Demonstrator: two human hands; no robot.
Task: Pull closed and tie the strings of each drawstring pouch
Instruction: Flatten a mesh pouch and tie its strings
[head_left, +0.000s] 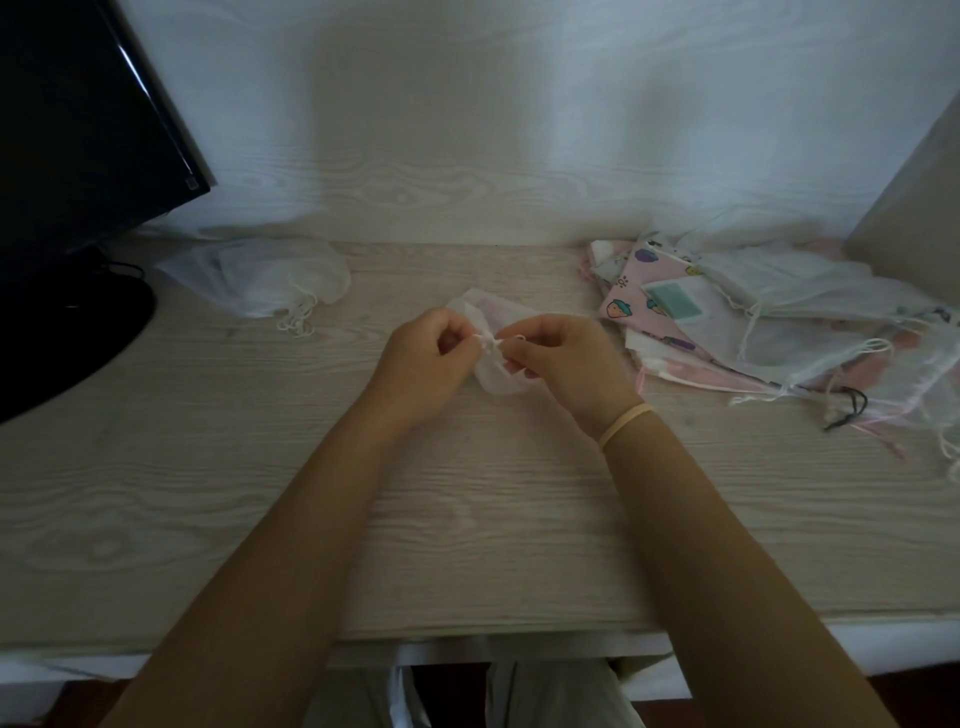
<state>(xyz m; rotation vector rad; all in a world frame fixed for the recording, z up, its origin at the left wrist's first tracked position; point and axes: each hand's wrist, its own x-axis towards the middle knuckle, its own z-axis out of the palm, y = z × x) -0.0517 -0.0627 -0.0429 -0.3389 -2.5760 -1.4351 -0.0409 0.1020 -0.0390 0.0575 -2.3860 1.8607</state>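
One small sheer white pouch (491, 358) lies at the middle of a pale wood-grain desk (467, 519), its neck gathered tight. Both hands meet over that neck: the left hand (423, 358) pinches one end of the white string (491, 340) on the pouch's left side, and the right hand (563, 356) pinches the other end on its right, fingers curled closed around the cord. A knot appears to be forming between them, though its exact shape is too small to tell. To finish this tie well, the ends should likely be drawn apart evenly and level, so the knot seats against the gathered neck without tearing the thin fabric.

Left of the pouch, near a dark monitor (78, 156), rests another sheer pouch (260, 283) with its string loosely coiled. Right of the pouch sits a heap of pouches (753, 322), pink printed and sheer, strings trailing loose, apparently untied.
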